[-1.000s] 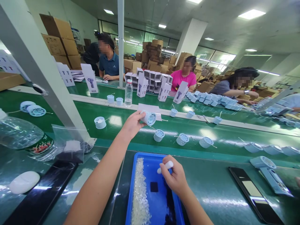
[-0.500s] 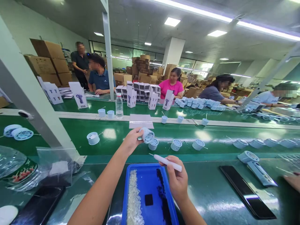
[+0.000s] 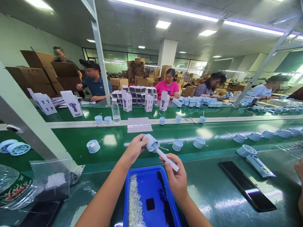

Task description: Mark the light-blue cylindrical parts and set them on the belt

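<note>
Over the near side of the green belt, my left hand (image 3: 135, 148) is closed round a light-blue round plastic housing (image 3: 150, 142), its open, ribbed end tilted toward me. My right hand (image 3: 176, 175) pinches a white pen-shaped tool (image 3: 167, 159). The tool's front end meets the lower edge of the housing's open end; its thin tip is hidden there. Below both hands is a blue tray (image 3: 148, 186), with small clear pieces (image 3: 135, 201) along its left side, small black pieces (image 3: 165, 197) along its right, and a black square (image 3: 150, 204) between.
More light-blue housings (image 3: 177, 145) with wires stand along the belt (image 3: 113, 157). A phone (image 3: 247, 186) and a light-blue handle part (image 3: 258, 164) lie at right. A metal post (image 3: 38, 119) and plastic bag (image 3: 50, 179) are at left. Co-workers sit across, beyond white boxes (image 3: 127, 101).
The white tool has moved up to the housing, which now tilts more toward me. The view has shifted slightly. Across the belt, a standing person now has an open carton in front.
</note>
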### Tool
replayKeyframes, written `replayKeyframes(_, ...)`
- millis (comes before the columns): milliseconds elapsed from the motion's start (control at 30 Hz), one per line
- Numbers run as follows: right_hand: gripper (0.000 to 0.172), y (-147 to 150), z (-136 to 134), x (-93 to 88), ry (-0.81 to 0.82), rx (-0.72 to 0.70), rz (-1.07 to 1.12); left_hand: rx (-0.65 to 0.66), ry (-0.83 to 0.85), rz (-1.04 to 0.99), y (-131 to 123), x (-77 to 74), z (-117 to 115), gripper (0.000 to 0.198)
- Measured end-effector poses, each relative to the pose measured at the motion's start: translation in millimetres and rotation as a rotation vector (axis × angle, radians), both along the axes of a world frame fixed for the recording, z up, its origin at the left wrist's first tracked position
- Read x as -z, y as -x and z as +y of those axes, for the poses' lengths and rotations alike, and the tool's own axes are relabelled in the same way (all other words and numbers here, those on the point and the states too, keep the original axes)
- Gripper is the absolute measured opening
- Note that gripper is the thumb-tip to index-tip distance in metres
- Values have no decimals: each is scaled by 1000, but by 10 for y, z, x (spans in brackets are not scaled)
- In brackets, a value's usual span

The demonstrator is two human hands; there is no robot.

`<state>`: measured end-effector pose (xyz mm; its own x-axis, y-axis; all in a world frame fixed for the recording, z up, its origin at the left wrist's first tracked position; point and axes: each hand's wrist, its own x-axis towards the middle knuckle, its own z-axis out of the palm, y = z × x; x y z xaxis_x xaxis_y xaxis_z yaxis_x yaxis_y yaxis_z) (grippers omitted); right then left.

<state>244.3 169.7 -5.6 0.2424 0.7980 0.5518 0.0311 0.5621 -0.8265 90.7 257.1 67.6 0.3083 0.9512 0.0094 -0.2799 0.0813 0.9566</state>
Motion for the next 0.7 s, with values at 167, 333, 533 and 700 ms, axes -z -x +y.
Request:
replayKeyframes(167, 19, 7, -16, -4, 11, 54, 2, 3, 35, 61, -55, -84, -79, 37)
replayKeyframes(333, 29, 33, -21, -3, 264, 77, -41, -190, -82, 107, -213, -37, -161, 27)
replayKeyframes(533, 48, 209, -75, 18, 426, -212, -142, -611, -171, -26, -437, 172, -220, 48)
replayKeyframes(700, 59, 305, -126, 8, 574, -305, 125, -624, -74, -118, -475, 168, -264, 49)
